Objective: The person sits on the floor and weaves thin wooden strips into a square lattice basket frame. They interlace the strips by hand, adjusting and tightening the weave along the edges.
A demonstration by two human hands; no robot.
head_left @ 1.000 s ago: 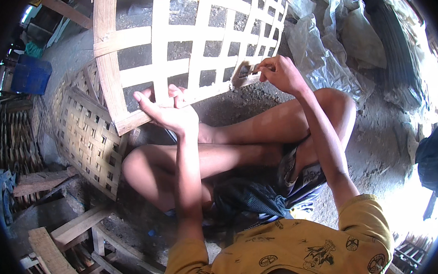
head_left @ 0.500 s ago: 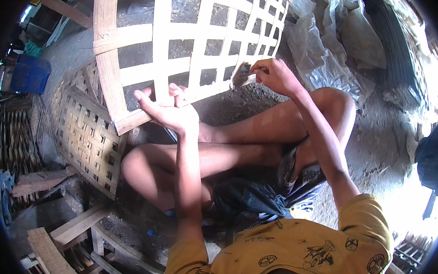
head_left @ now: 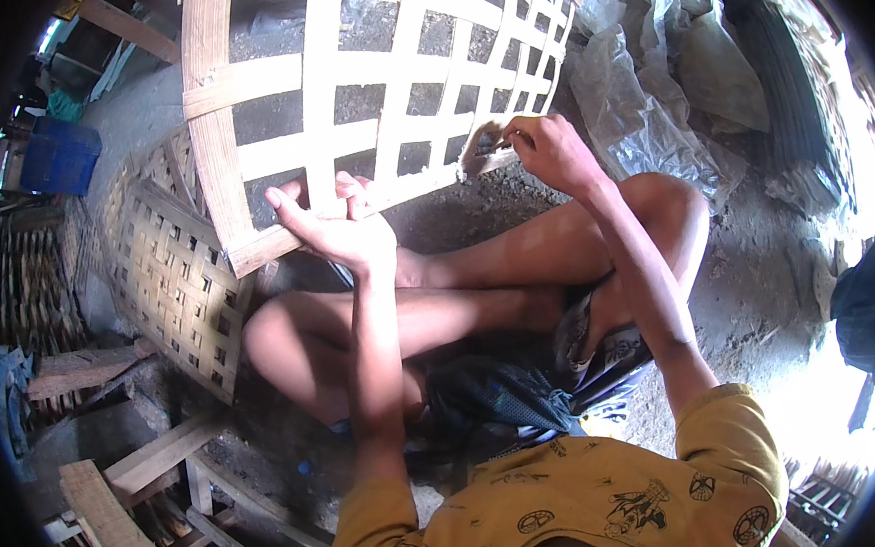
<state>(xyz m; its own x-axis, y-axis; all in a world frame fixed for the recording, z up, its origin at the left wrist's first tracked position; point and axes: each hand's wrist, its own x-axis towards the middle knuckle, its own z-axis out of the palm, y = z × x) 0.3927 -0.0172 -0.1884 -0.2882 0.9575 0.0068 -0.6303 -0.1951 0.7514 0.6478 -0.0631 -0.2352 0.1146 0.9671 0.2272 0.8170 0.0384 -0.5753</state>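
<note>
A large open-weave bamboo panel (head_left: pixel 346 89) of pale flat strips stands tilted in front of me, above my crossed bare legs. My left hand (head_left: pixel 329 225) grips its lower edge strip near the left corner. My right hand (head_left: pixel 540 147) is closed around a small dark tool (head_left: pixel 480 151) that it presses against the same lower edge, further right. What kind of tool it is I cannot make out.
A finished woven bamboo panel (head_left: pixel 172 280) leans on the ground at the left. Wooden frames and slats (head_left: pixel 120 493) lie at the lower left. Crumpled clear plastic sheets (head_left: pixel 648 110) lie at the upper right. A blue crate (head_left: pixel 60 156) stands far left.
My right hand with the tool has shifted slightly along the panel's lower edge. The left hand keeps its grip.
</note>
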